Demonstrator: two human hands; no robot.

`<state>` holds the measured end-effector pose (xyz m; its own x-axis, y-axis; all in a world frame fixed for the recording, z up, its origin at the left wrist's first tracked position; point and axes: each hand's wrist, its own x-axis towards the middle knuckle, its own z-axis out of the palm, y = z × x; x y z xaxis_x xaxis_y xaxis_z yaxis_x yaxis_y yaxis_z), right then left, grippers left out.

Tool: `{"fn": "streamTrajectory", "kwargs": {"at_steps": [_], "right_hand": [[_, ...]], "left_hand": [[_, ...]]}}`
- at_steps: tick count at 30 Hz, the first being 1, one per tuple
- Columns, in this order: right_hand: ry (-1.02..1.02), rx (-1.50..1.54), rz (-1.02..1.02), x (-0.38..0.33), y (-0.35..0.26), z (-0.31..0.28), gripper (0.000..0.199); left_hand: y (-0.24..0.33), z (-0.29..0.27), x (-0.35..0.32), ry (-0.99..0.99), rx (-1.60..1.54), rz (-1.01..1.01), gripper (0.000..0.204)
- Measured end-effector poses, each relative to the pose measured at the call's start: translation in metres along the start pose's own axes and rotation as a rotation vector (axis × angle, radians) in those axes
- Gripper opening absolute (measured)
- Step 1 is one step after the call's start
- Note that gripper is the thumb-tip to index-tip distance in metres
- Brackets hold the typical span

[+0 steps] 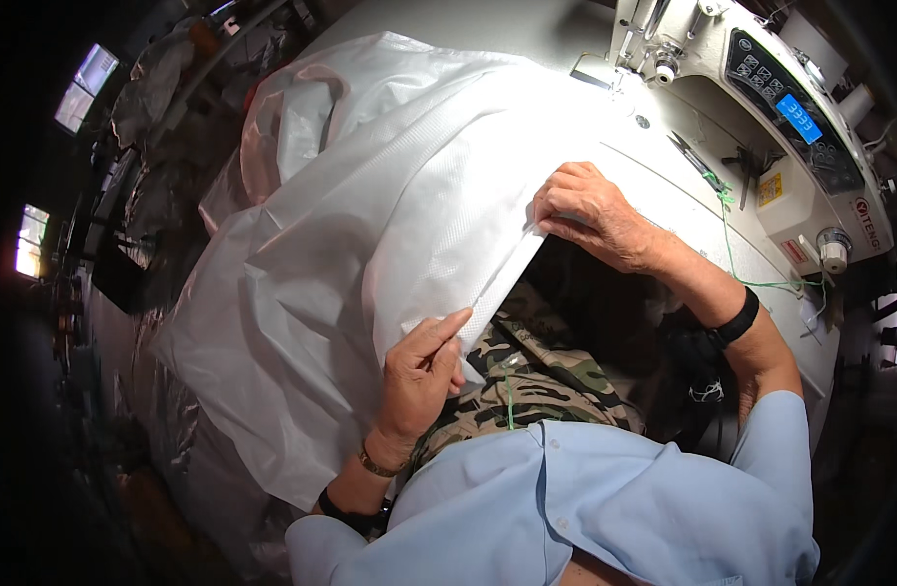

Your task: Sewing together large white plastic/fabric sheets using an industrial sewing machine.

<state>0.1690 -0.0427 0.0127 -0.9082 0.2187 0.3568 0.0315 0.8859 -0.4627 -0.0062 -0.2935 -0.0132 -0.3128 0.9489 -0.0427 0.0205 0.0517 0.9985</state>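
A large sheet of white, finely textured fabric [429, 186] spreads from the sewing machine [761, 127] over the table's front edge and down to the left. My right hand [595, 215] pinches its folded edge close to the machine, with the fingers closed on the cloth. Lower down the same edge, my left hand [419, 376] grips the fabric, its index finger stretched along the fold and its thumb tucked under. Between the two hands the edge runs fairly straight. Bright lamp light washes out the cloth near the needle area.
Thread snips [697, 161] with green thread lie on the machine bed, right of the needle area. Green thread trails toward the machine's lower knob [834, 251]. A white thread cone [852, 105] stands behind the machine. Dark clutter and bagged material fill the left side.
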Motion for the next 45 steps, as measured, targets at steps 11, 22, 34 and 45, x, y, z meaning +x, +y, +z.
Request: {"fn": "streamTrajectory", "kwargs": {"at_steps": [11, 22, 34, 45], "right_hand": [[0.0, -0.162, -0.111, 0.004, 0.0, -0.001, 0.017], [-0.028, -0.293, -0.058, 0.015, 0.044, -0.023, 0.027], [0.082, -0.461, -0.002, 0.014, 0.092, -0.053, 0.032], [0.299, -0.611, 0.41, -0.014, 0.061, -0.027, 0.038]], "left_hand": [[0.008, 0.011, 0.027, 0.133, 0.57, 0.436, 0.015], [0.018, -0.002, 0.032, 0.138, 0.633, 0.493, 0.013], [0.012, -0.016, 0.044, -0.082, 0.401, 0.27, 0.018], [0.007, 0.03, 0.059, -0.261, 0.729, 0.708, 0.004]]}}
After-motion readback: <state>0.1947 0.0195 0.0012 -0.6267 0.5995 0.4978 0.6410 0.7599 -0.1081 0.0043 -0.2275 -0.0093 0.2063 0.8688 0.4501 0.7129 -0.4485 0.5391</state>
